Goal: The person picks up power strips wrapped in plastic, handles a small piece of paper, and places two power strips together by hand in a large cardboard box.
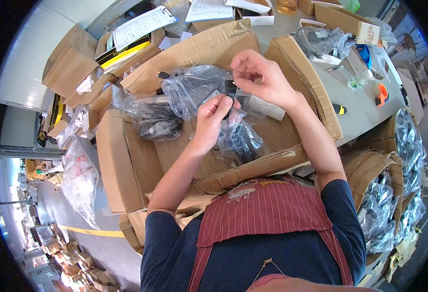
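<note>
Clear plastic bags of black parts [194,90] are lying in the flattened brown cardboard box [126,165] at centre. At two o'clock, a similar bag [321,43] is resting beside a small brown carton bearing a white label [368,33]. At eleven o'clock, white printed sheets [143,25] are lying on cartons.

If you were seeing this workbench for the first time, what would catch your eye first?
At centre, the left hand and right hand together pinch a small black part over an open cardboard box. Clear plastic bags of black parts lie inside it, and more bagged parts fill a box at lower right.

Both hands [233,97] on bagged black part [238,134]
</note>
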A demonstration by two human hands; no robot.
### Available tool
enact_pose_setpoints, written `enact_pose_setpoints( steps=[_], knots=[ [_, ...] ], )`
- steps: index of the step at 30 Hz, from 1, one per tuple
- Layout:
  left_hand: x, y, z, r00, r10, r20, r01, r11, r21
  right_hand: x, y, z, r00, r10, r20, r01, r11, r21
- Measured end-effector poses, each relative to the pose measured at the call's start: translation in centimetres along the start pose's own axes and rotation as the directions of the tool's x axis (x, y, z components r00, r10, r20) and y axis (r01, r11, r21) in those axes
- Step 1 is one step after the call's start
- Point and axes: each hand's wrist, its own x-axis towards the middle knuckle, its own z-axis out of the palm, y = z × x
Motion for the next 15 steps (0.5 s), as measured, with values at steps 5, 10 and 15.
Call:
enact_pose_setpoints(
  steps=[5, 10, 15],
  knots=[
    [-0.09, -0.10, -0.07, 1.000, 0.016, 0.006, -0.016, 1.000, 0.012, -0.04, -0.56, -0.04, 0.997, 0.076, 0.022, -0.076, 0.997, 0.013],
    [-0.13, 0.07, 0.18, 1.000, 0.012, 0.016, -0.012, 0.999, 0.037, -0.06, -0.15, 0.37, 0.999, 0.033, -0.008, -0.033, 0.999, -0.022],
    [-0.08, -0.12, 0.15, 1.000, 0.027, 0.007, -0.027, 1.000, 0.015, -0.14, -0.53, 0.37, 0.999, 0.044, -0.001, -0.044, 0.994, -0.099]
  ],
)
